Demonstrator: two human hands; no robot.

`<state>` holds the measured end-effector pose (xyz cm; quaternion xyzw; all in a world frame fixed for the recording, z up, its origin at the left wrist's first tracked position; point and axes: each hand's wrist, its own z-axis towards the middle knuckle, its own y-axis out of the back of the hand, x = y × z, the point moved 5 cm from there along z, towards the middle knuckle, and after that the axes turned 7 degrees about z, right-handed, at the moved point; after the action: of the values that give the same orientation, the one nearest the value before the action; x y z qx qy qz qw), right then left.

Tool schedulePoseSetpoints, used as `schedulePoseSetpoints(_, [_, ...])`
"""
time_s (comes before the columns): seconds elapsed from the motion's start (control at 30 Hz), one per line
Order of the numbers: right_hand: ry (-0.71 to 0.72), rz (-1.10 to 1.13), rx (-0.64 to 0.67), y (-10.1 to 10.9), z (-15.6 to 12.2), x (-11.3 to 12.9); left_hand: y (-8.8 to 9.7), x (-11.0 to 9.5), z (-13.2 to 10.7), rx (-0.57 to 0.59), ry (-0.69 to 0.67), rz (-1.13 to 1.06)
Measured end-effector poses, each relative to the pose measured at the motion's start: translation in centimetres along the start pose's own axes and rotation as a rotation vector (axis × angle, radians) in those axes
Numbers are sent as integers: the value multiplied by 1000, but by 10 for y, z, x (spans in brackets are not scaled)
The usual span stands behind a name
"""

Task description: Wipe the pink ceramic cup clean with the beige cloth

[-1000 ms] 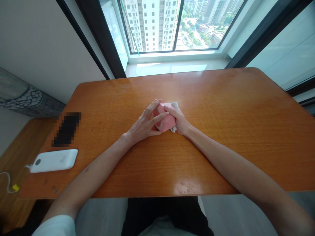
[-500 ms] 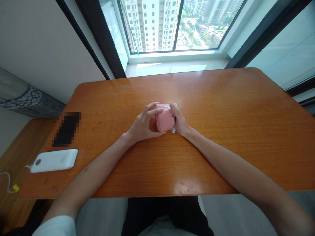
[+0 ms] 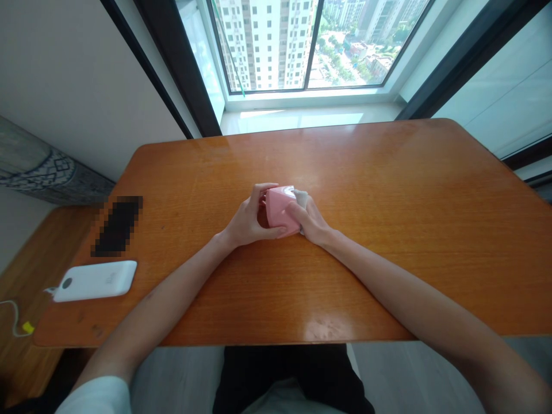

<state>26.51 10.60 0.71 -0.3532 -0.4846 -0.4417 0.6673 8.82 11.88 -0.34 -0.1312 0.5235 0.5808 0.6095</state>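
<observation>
A small pink object with flat, glossy facets (image 3: 277, 207), perhaps a box or a cup, is held just over the middle of the table. My left hand (image 3: 247, 221) grips it from the left, thumb along its near lower side and fingers round the far side. From the right, my right hand (image 3: 316, 222) has its thumb laid on the pink face. A crumpled grey-white cloth (image 3: 301, 198) is pinched between that hand and the object's right side. The right fingers are mostly hidden behind the cloth and the object.
The brown wooden table (image 3: 388, 230) spans the view. On its left lie a white device with a cable (image 3: 97, 280) and a blurred-out dark rectangle (image 3: 117, 226). A window (image 3: 306, 46) stands beyond the far edge, and a patterned grey fabric (image 3: 52, 164) is at the left.
The pink object has turned in my hands and shifted slightly left and nearer. My right thumb has moved from its right edge onto its face, and more cloth shows at the far right.
</observation>
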Motion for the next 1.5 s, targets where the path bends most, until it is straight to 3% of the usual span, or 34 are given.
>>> schedulePoseSetpoints(0.23, [123, -158, 72, -8, -5, 12, 3, -9, 5, 18, 83, -26])
schedulePoseSetpoints(0.47, [273, -287, 165, -20, -7, 22, 3, -8, 6, -22, 267, -127])
schedulePoseSetpoints(0.67, [282, -316, 161, -21, -6, 23, 0, 2, 5, -107, 334, -224])
schedulePoseSetpoints(0.87, [261, -332, 160, -22, -6, 23, 4, 11, 6, -149, 373, -125])
schedulePoseSetpoints(1.07, [255, -317, 157, -21, -6, 23, 2, 6, 4, -103, 292, 28])
schedulePoseSetpoints(1.2, [253, -305, 144, -20, -6, 23, -1, 0, 1, -81, 129, 161])
schedulePoseSetpoints(1.5, [192, -209, 99, -17, -4, 24, -7, -1, -3, -212, -181, 378])
